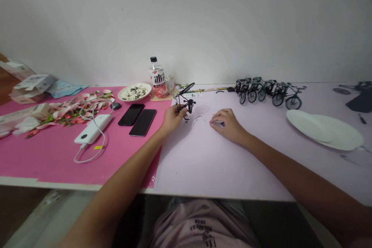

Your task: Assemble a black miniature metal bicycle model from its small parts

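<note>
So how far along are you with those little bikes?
A row of finished toy bikes stands by the wall. The left hand holds a partly built bike; the right hand rests by small loose parts on the table, seemingly not yet fitted.

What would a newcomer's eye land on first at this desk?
Most likely the left hand pinching a small black bicycle model at mid-table, with the right hand resting fingers-down beside it. Next comes the row of miniature bicycles standing by the back wall on the right. The bright pink mat on the left, carrying two black phones, also stands out.
</note>
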{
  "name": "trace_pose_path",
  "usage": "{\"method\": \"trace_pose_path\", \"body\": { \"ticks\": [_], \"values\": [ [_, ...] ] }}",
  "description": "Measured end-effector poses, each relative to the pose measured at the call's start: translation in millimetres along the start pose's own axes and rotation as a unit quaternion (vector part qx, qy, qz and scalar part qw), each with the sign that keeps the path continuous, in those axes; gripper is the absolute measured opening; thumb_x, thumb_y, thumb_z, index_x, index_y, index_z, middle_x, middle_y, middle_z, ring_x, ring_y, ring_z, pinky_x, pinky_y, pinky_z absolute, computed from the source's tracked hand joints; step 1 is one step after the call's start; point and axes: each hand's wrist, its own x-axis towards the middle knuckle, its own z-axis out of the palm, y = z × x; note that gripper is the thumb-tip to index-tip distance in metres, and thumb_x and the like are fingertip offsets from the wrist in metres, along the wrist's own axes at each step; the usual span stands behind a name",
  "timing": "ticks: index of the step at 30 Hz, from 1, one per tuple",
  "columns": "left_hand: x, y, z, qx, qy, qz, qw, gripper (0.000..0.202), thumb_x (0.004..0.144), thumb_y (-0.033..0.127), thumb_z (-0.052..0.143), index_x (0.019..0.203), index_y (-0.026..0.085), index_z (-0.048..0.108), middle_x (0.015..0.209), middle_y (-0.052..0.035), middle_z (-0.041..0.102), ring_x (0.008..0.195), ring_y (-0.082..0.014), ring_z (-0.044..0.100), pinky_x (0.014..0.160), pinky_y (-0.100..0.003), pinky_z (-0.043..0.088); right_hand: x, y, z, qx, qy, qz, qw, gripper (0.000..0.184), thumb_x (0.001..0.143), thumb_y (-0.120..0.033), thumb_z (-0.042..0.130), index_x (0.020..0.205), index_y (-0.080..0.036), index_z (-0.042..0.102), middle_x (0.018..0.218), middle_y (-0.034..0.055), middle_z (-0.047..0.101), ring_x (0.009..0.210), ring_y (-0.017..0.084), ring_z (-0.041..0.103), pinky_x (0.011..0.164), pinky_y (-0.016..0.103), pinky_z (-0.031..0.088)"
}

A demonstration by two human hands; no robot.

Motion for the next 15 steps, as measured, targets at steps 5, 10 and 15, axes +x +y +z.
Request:
{"method": "trace_pose_path", "body": {
  "ticks": [5, 10, 15],
  "values": [
    [0.4, 0.7, 0.8, 0.017, 0.002, -0.002, 1.0, 0.032, 0.092, 0.041, 0.065, 0.107, 0.013, 0.072, 0.085, -0.01, 0.079, 0.078, -0.0224, 0.075, 0.072, -0.03, 0.056, -3.8, -17.1, 2.6, 0.01, -0.058, 0.022, 0.998, 0.04, 0.095, -0.041, 0.063, 0.133, -0.027, 0.067, 0.14, 0.0128, 0.061, 0.146, 0.033, 0.041, 0.118, 0.059, 0.04],
    [2.1, -2.1, 2.6, 0.02, -0.007, 0.01, 1.0, 0.031, 0.093, 0.04, 0.063, 0.105, 0.013, 0.072, 0.085, -0.0102, 0.078, 0.077, -0.022, 0.075, 0.072, -0.03, 0.057, -7.1, -43.1, 2.2, -0.042, -0.177, -0.035, 0.983, 0.075, 0.1, -0.05, 0.054, 0.165, -0.028, 0.024, 0.171, 0.013, 0.025, 0.161, 0.033, 0.013, 0.127, 0.059, 0.025],
    [4.6, -6.2, 2.9, 0.018, -0.006, 0.015, 1.0, 0.032, 0.092, 0.04, 0.063, 0.106, 0.013, 0.072, 0.086, -0.0105, 0.079, 0.079, -0.0224, 0.075, 0.073, -0.03, 0.057, -3.9, -46.6, 1.6, -0.078, -0.217, -0.093, 0.969, 0.074, 0.105, -0.048, 0.042, 0.168, -0.027, 0.011, 0.172, 0.0083, 0.027, 0.163, 0.03, 0.003, 0.13, 0.059, 0.018]
  ]
}}
